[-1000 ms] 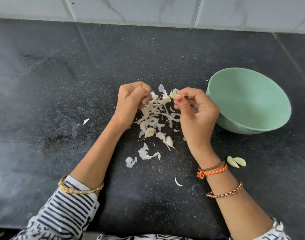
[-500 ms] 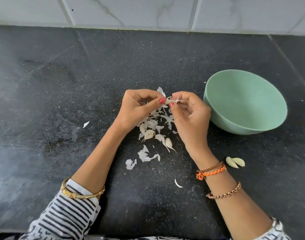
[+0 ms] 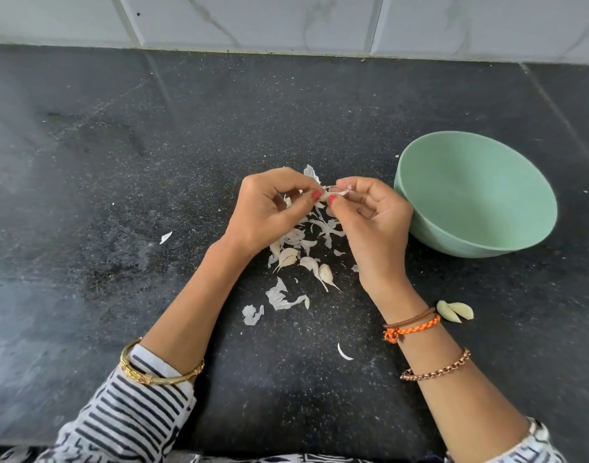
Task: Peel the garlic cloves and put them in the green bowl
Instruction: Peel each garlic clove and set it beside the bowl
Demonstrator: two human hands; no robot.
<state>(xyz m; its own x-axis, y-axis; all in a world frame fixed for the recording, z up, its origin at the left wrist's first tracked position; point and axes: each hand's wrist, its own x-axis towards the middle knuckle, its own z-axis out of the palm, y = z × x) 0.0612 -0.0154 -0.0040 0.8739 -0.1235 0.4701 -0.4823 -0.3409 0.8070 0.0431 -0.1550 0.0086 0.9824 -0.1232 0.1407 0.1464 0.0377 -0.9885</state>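
A small pale garlic clove (image 3: 330,195) is pinched between the fingertips of both hands above the dark counter. My left hand (image 3: 269,212) holds its left end with thumb and forefinger. My right hand (image 3: 373,222) pinches its right end, where a strip of papery skin sticks out. The green bowl (image 3: 426,182) stands just right of my right hand; no cloves show in the part of its inside that I see. Two peeled cloves (image 3: 455,310) lie on the counter by my right wrist. Unpeeled cloves (image 3: 320,270) lie below my hands among the skins.
A heap of white garlic skins (image 3: 306,235) is spread on the black stone counter (image 3: 153,195) under and below my hands, with stray flakes (image 3: 165,237) to the left and near my right forearm. A tiled wall (image 3: 286,21) runs along the back.
My left hand came away from the skin heap and joined my right hand at the clove. Both hands now pinch it, and a strip of skin stands off its right end.
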